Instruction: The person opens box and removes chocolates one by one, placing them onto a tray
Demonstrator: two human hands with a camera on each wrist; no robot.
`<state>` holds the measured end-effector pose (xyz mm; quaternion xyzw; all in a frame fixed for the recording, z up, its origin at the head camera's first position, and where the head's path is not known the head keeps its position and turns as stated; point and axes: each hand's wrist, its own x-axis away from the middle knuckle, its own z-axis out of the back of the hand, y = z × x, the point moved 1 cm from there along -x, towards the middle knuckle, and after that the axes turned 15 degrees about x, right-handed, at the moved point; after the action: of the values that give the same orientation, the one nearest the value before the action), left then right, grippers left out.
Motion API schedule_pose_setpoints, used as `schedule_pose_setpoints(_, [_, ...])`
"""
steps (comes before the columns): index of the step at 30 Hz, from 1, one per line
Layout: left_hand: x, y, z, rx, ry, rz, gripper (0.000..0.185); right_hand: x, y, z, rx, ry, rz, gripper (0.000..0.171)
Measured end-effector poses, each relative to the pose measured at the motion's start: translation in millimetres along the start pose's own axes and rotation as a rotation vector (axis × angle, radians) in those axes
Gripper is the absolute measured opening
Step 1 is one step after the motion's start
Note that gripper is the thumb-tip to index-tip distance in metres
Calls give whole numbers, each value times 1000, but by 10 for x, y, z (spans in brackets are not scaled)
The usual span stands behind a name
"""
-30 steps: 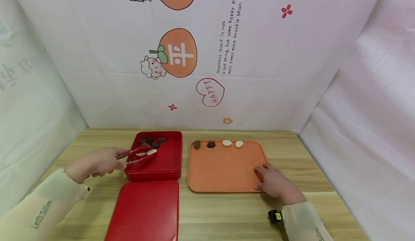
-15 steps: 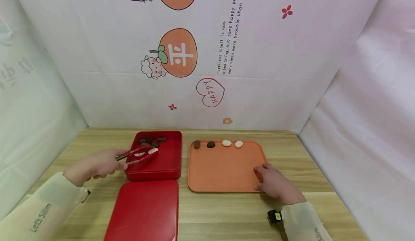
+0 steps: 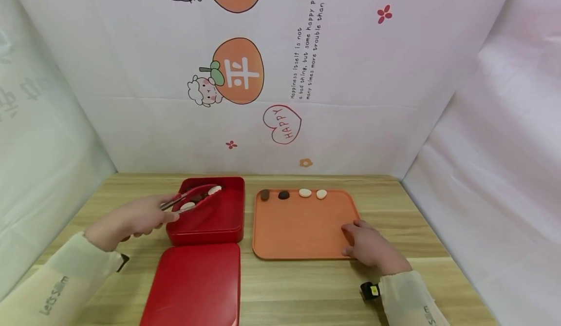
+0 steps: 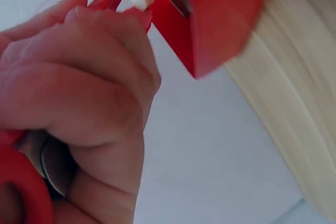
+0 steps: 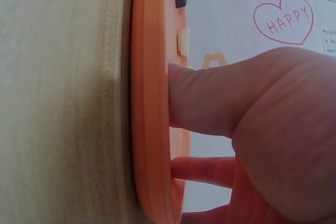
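My left hand (image 3: 138,216) grips a pair of tongs (image 3: 172,202) with metal arms and red ends, reaching over the open red box (image 3: 241,209). A white oval piece (image 3: 214,190), which looks like white chocolate, sits between the tong tips, as the left wrist view also shows. Beneath the tongs lies another white piece (image 3: 187,206); the brown pieces in the box are mostly hidden. My right hand (image 3: 372,248) rests on the right front part of the orange tray (image 3: 302,233), its fingertips touching the tray surface.
Along the tray's far edge sit a brown piece (image 3: 265,195), a dark piece (image 3: 284,195) and two white ovals (image 3: 305,193). The red lid (image 3: 195,284) lies in front of the box. A white printed backdrop (image 3: 350,97) rises behind the wooden table (image 3: 298,292).
The tongs have shifted up and slightly right within the box, bringing the white piece at their tips along and covering more of the brown pieces. The right hand stays on the tray.
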<state>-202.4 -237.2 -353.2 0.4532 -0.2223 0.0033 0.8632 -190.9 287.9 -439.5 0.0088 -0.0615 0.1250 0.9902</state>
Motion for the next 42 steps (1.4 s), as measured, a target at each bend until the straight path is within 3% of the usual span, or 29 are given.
schedule_pose_setpoints(6, [3,260,-117,-7,1,-79,76,-16,17,3,7,-9,-5,61])
schedule_pose_setpoints(11, [-54,506,-303,-88,8,-133,73,-20,29,-2,9,-3,5,61])
schedule_pose_setpoints(18, [-256,807,-739,-170,65,-206,70,-11,24,14,4,-6,3,61])
schedule_pose_setpoints(25, [-459,1140,-1215,-151,36,-233,65,-7,22,7,4,-8,-3,60])
schedule_pose_setpoints(32, [-622,1400,-1585,-188,1,-310,64,-34,25,-34,10,-3,3,60])
schedule_pose_setpoints(36, [-702,1475,-1768,-169,-8,-311,64,-34,19,-31,5,-9,-1,60])
schedule_pose_setpoints(42, [-872,1509,-2043,-76,-29,-261,65,-27,10,-10,7,-10,-13,59])
